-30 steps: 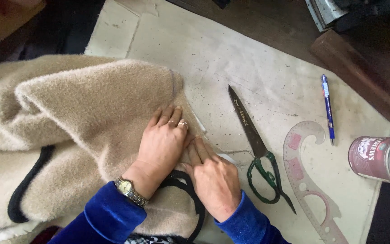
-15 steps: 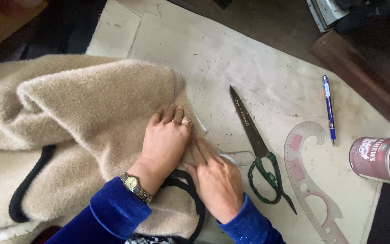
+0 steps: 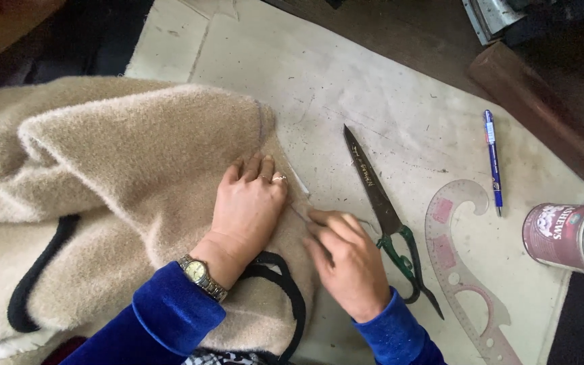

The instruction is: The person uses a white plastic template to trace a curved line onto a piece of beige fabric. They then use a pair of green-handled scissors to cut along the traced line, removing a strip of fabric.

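2 hands barely shift: the left hand (image 3: 250, 203) stays flat, pinning the beige fleece (image 3: 123, 182) on the paper-covered table (image 3: 346, 81); the right hand (image 3: 346, 260), fingers loosely curled, keeps tracing its edge, holding nothing visible.

My left hand (image 3: 248, 206) lies palm down, flat and spread, its fingers (image 3: 259, 169) pointing away from me and held close together; a ring sits on one of them. The left wrist carries a watch, and the forearm, in a blue velvet sleeve, runs back toward the lower left. My right hand (image 3: 346, 267) sits just beside the left, also back up, its fingers (image 3: 329, 226) stretched toward the left hand and pressed low, the tips nearly touching the left hand's edge. I cannot tell whether they pinch anything. The right forearm, in the same blue sleeve, comes up from the bottom edge.
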